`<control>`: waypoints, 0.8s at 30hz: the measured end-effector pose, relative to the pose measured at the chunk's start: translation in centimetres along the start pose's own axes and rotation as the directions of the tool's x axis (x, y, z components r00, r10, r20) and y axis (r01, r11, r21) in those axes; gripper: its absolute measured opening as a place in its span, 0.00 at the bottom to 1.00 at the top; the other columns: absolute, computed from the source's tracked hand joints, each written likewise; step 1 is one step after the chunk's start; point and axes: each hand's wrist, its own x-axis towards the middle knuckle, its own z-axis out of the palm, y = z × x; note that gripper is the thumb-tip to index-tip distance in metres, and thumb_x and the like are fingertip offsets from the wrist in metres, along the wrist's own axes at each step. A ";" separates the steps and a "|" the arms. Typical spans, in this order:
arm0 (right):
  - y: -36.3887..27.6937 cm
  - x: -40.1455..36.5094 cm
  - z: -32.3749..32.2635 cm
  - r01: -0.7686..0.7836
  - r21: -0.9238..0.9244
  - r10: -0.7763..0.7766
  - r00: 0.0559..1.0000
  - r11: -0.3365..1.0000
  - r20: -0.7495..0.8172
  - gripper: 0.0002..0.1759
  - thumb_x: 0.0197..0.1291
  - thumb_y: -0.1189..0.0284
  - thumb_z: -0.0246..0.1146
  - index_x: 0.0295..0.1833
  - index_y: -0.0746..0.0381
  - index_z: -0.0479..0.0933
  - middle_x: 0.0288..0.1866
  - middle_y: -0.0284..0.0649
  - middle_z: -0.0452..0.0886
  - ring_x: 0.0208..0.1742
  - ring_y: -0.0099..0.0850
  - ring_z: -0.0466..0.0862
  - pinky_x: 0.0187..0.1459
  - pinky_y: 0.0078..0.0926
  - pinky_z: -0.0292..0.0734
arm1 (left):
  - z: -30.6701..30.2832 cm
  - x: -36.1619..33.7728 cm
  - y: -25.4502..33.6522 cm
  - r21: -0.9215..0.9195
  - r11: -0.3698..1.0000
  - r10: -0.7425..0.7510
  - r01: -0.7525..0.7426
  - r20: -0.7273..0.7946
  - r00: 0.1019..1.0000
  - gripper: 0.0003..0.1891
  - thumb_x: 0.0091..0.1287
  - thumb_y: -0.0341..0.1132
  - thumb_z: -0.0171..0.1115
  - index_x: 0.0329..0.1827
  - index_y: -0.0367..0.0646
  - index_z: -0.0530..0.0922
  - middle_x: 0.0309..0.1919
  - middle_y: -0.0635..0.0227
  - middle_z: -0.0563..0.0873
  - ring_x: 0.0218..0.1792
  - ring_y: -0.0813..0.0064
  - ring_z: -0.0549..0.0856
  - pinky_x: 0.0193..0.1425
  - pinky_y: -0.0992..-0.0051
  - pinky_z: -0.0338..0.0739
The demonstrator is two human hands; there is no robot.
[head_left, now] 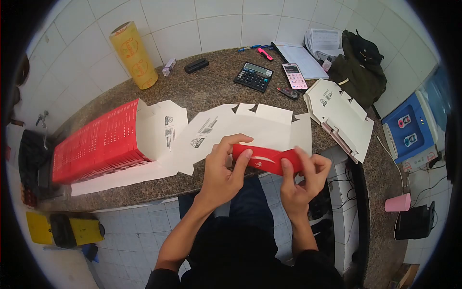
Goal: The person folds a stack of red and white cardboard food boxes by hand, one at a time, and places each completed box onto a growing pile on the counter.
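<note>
Both of my hands are closed on a red cardboard flap with a curved white slit and small white print. Its left end is pinched between the thumb and fingers of my left hand. My right hand grips the right end, thumb on the near face and fingers behind. Behind the flap, flat white cardboard with notched edges and black stamps spreads over the counter. Its join with the red flap is hidden by my hands. To the left lies a stack of red cartons, white inside, nested into one another.
More cut white cardboard rests at the right. Along the back are a yellow film roll, a stapler, a calculator, a phone and a dark bag. A pink cup lies by the blue-fronted water dispenser.
</note>
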 end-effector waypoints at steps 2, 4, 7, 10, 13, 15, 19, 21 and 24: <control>-0.4 0.3 0.4 0.161 0.031 -0.164 0.981 0.986 0.102 0.21 0.49 0.78 0.79 0.52 0.58 0.89 0.41 0.37 0.70 0.34 0.27 0.69 0.34 0.22 0.69 | 0.0 0.0 -0.2 0.037 0.998 0.058 -0.057 -0.035 0.998 0.11 0.72 0.27 0.64 0.56 0.42 0.80 0.36 0.65 0.84 0.30 0.82 0.75 0.34 0.79 0.71; -0.8 0.2 0.3 0.089 0.113 -0.114 0.966 0.990 0.233 0.20 0.52 0.75 0.77 0.53 0.57 0.88 0.47 0.40 0.73 0.39 0.29 0.71 0.38 0.23 0.71 | -0.2 0.2 -0.9 0.092 0.972 0.222 -0.218 -0.032 0.975 0.13 0.70 0.26 0.66 0.56 0.42 0.81 0.37 0.63 0.83 0.29 0.79 0.75 0.33 0.79 0.69; 1.3 0.2 0.6 -0.040 0.275 0.001 0.990 0.961 0.142 0.26 0.64 0.65 0.70 0.67 0.59 0.77 0.59 0.45 0.73 0.49 0.33 0.75 0.47 0.25 0.74 | -1.4 -1.1 0.2 0.135 0.988 0.082 -0.072 -0.072 0.994 0.13 0.68 0.26 0.67 0.55 0.42 0.81 0.36 0.63 0.83 0.28 0.77 0.75 0.36 0.79 0.69; 2.5 1.6 1.3 -0.557 0.617 0.589 0.788 0.557 0.179 0.37 0.75 0.61 0.56 0.82 0.63 0.52 0.73 0.51 0.66 0.68 0.37 0.72 0.66 0.30 0.70 | -2.7 -1.2 -0.9 0.174 0.899 0.394 -0.403 0.084 0.915 0.13 0.64 0.24 0.68 0.52 0.41 0.82 0.40 0.61 0.86 0.29 0.72 0.80 0.43 0.71 0.71; 4.3 2.4 0.7 -0.596 0.762 0.646 0.690 0.251 0.327 0.36 0.71 0.71 0.57 0.81 0.65 0.54 0.72 0.51 0.68 0.71 0.36 0.72 0.68 0.32 0.68 | -3.3 -1.1 -0.1 0.196 0.828 0.454 -0.525 0.313 0.834 0.06 0.67 0.27 0.63 0.45 0.39 0.83 0.44 0.60 0.89 0.37 0.63 0.86 0.53 0.60 0.75; 4.3 2.4 0.7 -0.556 0.804 0.584 0.731 0.210 0.353 0.36 0.68 0.76 0.57 0.80 0.66 0.55 0.71 0.50 0.70 0.71 0.35 0.72 0.69 0.33 0.68 | -3.1 0.1 0.0 0.479 0.750 0.350 -0.456 0.298 0.888 0.08 0.68 0.28 0.63 0.47 0.39 0.83 0.44 0.61 0.90 0.42 0.64 0.87 0.55 0.60 0.76; 1.8 1.2 1.4 -0.093 0.675 0.170 0.984 0.732 -0.050 0.27 0.63 0.84 0.57 0.69 0.70 0.67 0.61 0.51 0.80 0.60 0.45 0.82 0.62 0.39 0.77 | -2.4 0.8 2.1 -0.345 0.924 -0.135 0.163 0.104 0.985 0.21 0.74 0.36 0.64 0.67 0.40 0.74 0.54 0.59 0.87 0.57 0.61 0.86 0.65 0.60 0.77; -0.4 3.0 1.2 0.405 0.480 -0.462 0.887 0.778 0.001 0.18 0.69 0.80 0.54 0.64 0.70 0.72 0.57 0.56 0.82 0.56 0.51 0.85 0.55 0.42 0.83 | -2.8 1.4 5.8 -0.668 0.672 -0.212 0.320 0.241 0.947 0.21 0.76 0.36 0.62 0.68 0.40 0.72 0.56 0.59 0.86 0.58 0.61 0.86 0.65 0.60 0.79; -1.2 3.1 1.6 0.560 0.418 -0.631 0.775 0.715 0.042 0.13 0.74 0.77 0.51 0.58 0.68 0.76 0.55 0.61 0.83 0.54 0.56 0.86 0.53 0.45 0.85 | -3.0 1.9 6.5 -0.801 0.426 -0.291 0.420 0.318 0.902 0.20 0.78 0.37 0.59 0.67 0.38 0.71 0.57 0.57 0.86 0.57 0.62 0.87 0.62 0.61 0.83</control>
